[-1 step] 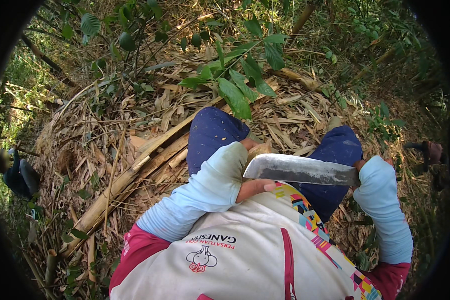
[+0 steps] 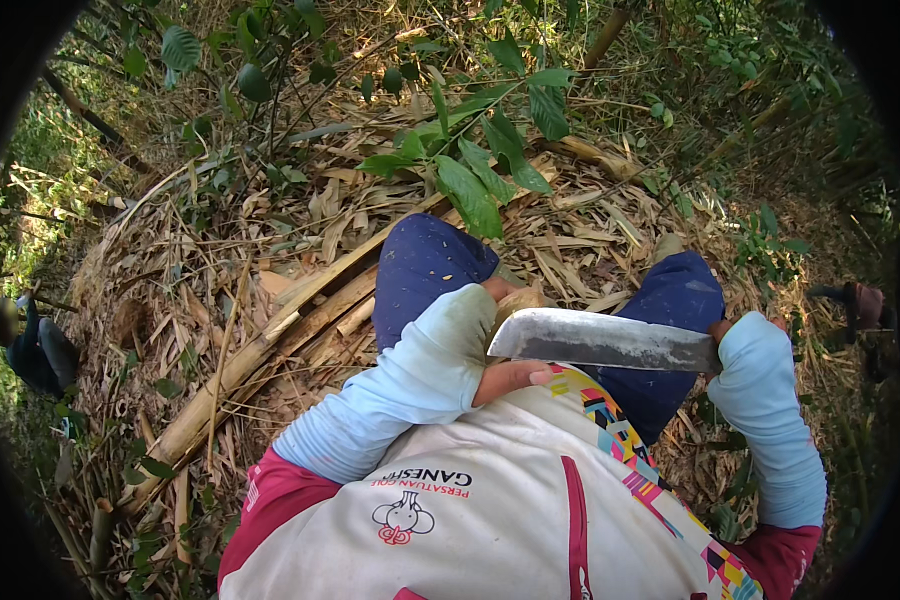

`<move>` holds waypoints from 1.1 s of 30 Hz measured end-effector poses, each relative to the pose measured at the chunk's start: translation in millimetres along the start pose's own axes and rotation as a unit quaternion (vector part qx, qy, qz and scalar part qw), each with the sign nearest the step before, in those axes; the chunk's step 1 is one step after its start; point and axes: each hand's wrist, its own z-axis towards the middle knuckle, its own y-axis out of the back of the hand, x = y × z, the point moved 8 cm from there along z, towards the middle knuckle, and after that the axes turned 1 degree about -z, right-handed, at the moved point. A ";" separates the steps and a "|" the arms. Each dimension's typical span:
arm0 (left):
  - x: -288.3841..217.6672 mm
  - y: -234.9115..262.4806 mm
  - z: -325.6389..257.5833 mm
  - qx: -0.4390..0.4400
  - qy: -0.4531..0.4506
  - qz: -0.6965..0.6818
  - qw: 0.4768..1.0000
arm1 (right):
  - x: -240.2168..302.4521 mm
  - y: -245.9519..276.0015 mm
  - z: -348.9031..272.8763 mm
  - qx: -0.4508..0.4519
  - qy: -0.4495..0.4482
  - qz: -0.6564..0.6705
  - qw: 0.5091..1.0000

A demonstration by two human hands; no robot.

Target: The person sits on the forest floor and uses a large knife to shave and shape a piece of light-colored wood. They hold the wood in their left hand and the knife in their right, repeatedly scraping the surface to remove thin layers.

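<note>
A broad machete (image 2: 605,338) lies level above my lap, its worn grey blade pointing left. My right hand (image 2: 718,332) closes round its handle end; a light blue sleeve hides most of that hand. Close to the blade's tip is my left hand (image 2: 510,380), with the thumb stretched along the near side and fingers showing beyond the blade. A tan, rounded piece (image 2: 522,300) shows at those fingers, partly behind the blade; its kind is unclear. The left hand appears curled around it, though the sleeve and machete hide most of the grip.
Split bamboo poles (image 2: 230,385) run diagonally on my left over dry leaf litter (image 2: 160,290). A leafy green branch (image 2: 475,175) hangs ahead of my bent knees. One person (image 2: 40,345) is at the far left, and a partly shadowed figure (image 2: 860,305) is at the right edge.
</note>
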 end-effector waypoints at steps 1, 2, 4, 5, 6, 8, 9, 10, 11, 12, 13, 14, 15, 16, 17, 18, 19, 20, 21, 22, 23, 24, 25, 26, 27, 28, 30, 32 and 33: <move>-0.1 -0.4 -0.3 0.000 -0.004 0.019 1.000 | -0.6 0.6 0.0 0.002 0.003 0.003 1.000; 1.0 -0.8 -0.7 -0.003 0.016 0.004 1.000 | -4.1 -2.8 0.0 0.015 -0.001 -0.005 1.000; 1.1 -1.6 -1.8 -0.006 0.055 -0.027 0.998 | -11.4 -9.2 -0.8 0.043 -0.012 -0.021 0.999; 2.5 -1.2 -1.7 -0.011 0.044 -0.006 0.999 | -10.7 -7.3 -0.9 0.044 -0.016 -0.027 0.999; 6.7 -1.5 -1.7 -0.016 0.033 0.015 0.999 | -9.3 -4.6 -1.0 0.045 -0.019 -0.033 0.998; 9.6 -1.9 -1.6 -0.025 0.026 0.057 0.998 | -9.8 -2.9 1.1 0.037 -0.020 -0.036 0.998; 10.2 -2.0 -1.5 -0.028 0.028 0.077 0.996 | -10.2 -2.6 2.2 0.029 -0.021 -0.034 0.999; 10.5 -1.8 -1.1 -0.030 0.028 0.096 0.995 | -10.3 -2.1 2.5 0.022 -0.023 -0.033 0.999; 10.7 -2.3 -0.4 -0.024 0.028 0.096 0.995 | -10.9 -4.1 2.1 0.024 -0.023 -0.028 0.999; 10.7 -2.3 0.6 -0.018 0.028 0.095 0.995 | -12.3 -6.8 1.4 0.026 -0.023 -0.022 0.999; 11.0 -2.9 1.1 -0.013 0.028 0.095 0.995 | -13.3 -9.5 1.0 0.029 -0.023 -0.017 0.999; 10.8 -2.6 1.2 -0.016 0.025 0.112 0.993 | -15.2 -12.8 1.8 0.041 -0.029 -0.020 0.999; 10.9 -2.7 1.4 -0.020 0.021 0.128 0.991 | -17.1 -15.9 3.3 0.052 -0.035 -0.023 0.998; 10.7 -2.8 1.7 -0.024 0.017 0.145 0.989 | -18.6 -18.9 3.8 0.064 -0.042 -0.026 0.997; 10.7 -3.0 2.1 -0.025 0.015 0.146 0.989 | -18.7 -19.8 3.7 0.064 -0.044 -0.028 0.997; 10.6 -3.2 2.5 -0.026 0.012 0.147 0.989 | -18.4 -20.5 3.4 0.064 -0.046 -0.030 0.996; 10.3 -2.9 3.2 -0.027 0.009 0.147 0.989 | -18.3 -20.9 3.0 0.064 -0.049 -0.032 0.996; 10.0 -2.7 3.9 -0.022 0.016 0.135 0.990 | -19.0 -21.9 2.5 0.067 -0.056 -0.023 0.996; 8.1 -1.9 4.6 -0.017 0.024 0.123 0.992 | -19.7 -22.7 2.0 0.071 -0.062 -0.013 0.995; 7.2 -1.7 4.9 -0.013 0.033 0.114 0.993 | -20.6 -24.7 2.3 0.073 -0.067 -0.001 0.995; 7.2 0.2 4.8 -0.031 0.019 0.112 0.993 | -21.1 -28.5 4.4 0.097 -0.086 -0.018 0.991; 9.9 1.1 3.8 -0.050 0.005 0.111 0.993 | -19.0 -31.3 8.5 0.121 -0.104 -0.034 0.987; 8.7 3.0 2.9 -0.069 -0.010 0.106 0.992 | -18.9 -33.9 10.0 0.146 -0.122 -0.053 0.980; 11.6 0.9 1.7 -0.055 0.016 0.087 0.995 | -18.3 -30.7 9.4 0.102 -0.131 0.003 0.986; 11.6 -1.3 -0.1 -0.041 0.042 0.067 0.996 | -18.2 -29.8 6.1 0.058 -0.138 0.058 0.987; 12.7 -5.0 -2.1 -0.026 0.068 0.046 0.996 | -19.4 -30.9 4.6 0.014 -0.145 0.113 0.983; 1.6 -14.0 -3.9 -0.026 0.033 0.031 0.999 | -33.5 -77.8 9.4 0.148 -0.232 0.032 0.961; 7.9 -4.8 -3.3 -0.052 0.055 0.045 0.996 | -4.4 -59.4 12.3 0.103 -0.165 0.060 0.979; 4.7 3.8 -6.7 -0.078 0.031 0.080 0.993 | -4.9 -64.7 14.0 0.080 -0.150 0.086 0.982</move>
